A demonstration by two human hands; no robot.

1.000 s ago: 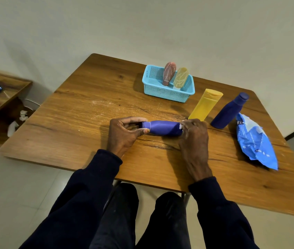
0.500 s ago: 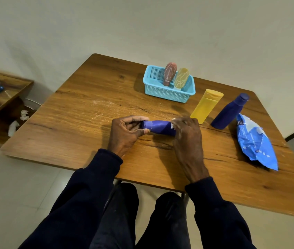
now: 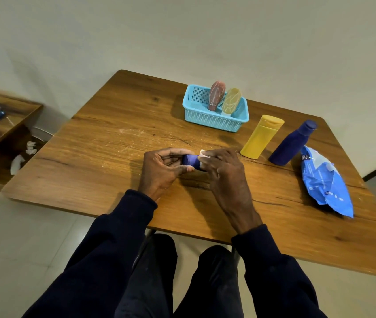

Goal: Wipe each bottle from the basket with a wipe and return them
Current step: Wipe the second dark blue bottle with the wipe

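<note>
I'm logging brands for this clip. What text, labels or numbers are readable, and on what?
Nothing is legible.
On the blue wipes pack: white print, too small and blurred to read.
On the yellow bottle, dark blue bottle, purple bottle: no lettering visible.

The right hand (image 3: 222,171) hides most of the purple bottle (image 3: 190,160), seemingly the wipe (image 3: 203,154).

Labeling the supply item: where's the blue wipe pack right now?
Head view: the blue wipe pack lies on the right side of the table, just right of the upright dark blue bottle, which stands beside the yellow bottle.
</note>
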